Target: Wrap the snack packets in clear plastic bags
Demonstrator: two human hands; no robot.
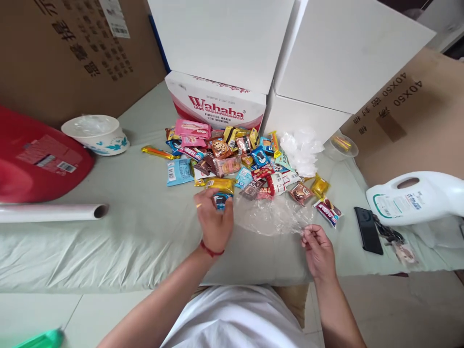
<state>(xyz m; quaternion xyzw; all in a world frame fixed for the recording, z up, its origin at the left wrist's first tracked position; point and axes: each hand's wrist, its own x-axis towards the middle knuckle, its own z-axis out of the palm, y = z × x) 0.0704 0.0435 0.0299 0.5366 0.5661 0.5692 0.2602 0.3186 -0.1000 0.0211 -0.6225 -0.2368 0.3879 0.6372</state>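
A loose pile of small wrapped snacks lies in front of the white and red carton. At its near edge my left hand, with a red cord on the wrist, has thumb and fingers closed around a blue snack packet. A yellow snack packet lies just beyond those fingertips. My right hand pinches the edge of a clear plastic bag, which lies crumpled and flat on the cloth. A purple and white wrapped snack rests beyond that hand.
Behind the pile stands the Wahaha carton with white boxes. A white bowl, red container and white tube are left. Right are crumpled plastic bags, a clear tub, a phone and a white jug.
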